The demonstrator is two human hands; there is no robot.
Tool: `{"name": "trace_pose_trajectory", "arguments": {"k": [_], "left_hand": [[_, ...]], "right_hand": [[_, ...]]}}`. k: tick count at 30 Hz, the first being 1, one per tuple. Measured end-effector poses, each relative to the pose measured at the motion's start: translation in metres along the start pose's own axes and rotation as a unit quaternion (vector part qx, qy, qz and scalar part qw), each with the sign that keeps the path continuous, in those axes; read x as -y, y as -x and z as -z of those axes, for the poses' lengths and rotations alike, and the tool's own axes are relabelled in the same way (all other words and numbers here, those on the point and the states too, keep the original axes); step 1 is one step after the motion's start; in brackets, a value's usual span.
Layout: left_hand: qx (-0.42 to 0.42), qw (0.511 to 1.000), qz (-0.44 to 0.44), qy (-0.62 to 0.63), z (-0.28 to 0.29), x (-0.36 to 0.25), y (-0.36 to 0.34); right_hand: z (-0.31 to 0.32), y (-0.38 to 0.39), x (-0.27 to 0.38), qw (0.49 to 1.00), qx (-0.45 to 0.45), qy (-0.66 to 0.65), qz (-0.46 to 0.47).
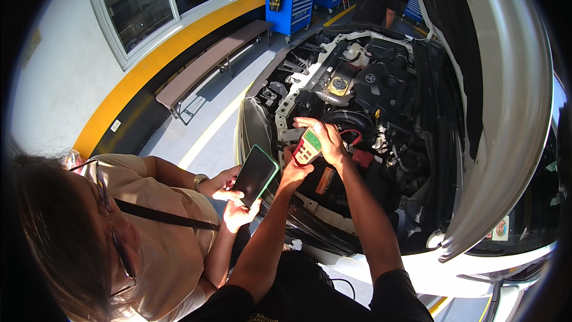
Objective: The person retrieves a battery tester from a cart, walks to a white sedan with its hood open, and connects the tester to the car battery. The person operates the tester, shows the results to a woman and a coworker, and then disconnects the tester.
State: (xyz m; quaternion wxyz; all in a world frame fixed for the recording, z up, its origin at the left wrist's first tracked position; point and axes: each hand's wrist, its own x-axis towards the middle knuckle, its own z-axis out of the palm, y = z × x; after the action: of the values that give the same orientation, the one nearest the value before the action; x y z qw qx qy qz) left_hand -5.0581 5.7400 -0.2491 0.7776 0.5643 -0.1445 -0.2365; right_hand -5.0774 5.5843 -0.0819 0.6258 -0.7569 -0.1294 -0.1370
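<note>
Over the front of an open engine bay, my left hand [294,174] grips a handheld battery tester [304,150], cream and red with a green screen and dark buttons. My right hand [329,141] is cupped beside and above the screen, fingers stretched out past the tester's top edge; whether it touches the casing I cannot tell. Below the tester lies a dark car battery [310,188] with an orange label. A red terminal cover [361,157] and a red cable [356,137] show just right of my right hand.
On my left a person in a beige top holds a phone [255,174] in a green case, close to my left forearm. The raised hood [506,83] stands on the right. Farther off are a bench [214,62], a blue tool cabinet [291,9] and a person in black [375,0].
</note>
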Motion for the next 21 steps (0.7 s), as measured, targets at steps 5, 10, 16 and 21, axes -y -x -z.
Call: {"name": "trace_pose_trajectory", "arguments": {"k": [5,10,16,21], "left_hand": [[-0.009,1.000,-0.010,-0.020,-0.001,0.001,-0.001],[-0.014,1.000,-0.007,-0.001,-0.006,-0.002,0.002],[0.003,1.000,0.003,-0.011,-0.001,-0.004,0.001],[0.003,1.000,0.005,-0.019,-0.006,-0.013,0.004]], "right_hand": [[0.002,0.001,-0.003,1.000,0.011,-0.006,-0.020],[0.003,0.001,-0.003,1.000,0.009,0.004,-0.016],[0.002,-0.002,0.001,1.000,0.007,0.019,-0.007],[0.004,-0.001,0.001,1.000,0.006,0.022,-0.009]]}}
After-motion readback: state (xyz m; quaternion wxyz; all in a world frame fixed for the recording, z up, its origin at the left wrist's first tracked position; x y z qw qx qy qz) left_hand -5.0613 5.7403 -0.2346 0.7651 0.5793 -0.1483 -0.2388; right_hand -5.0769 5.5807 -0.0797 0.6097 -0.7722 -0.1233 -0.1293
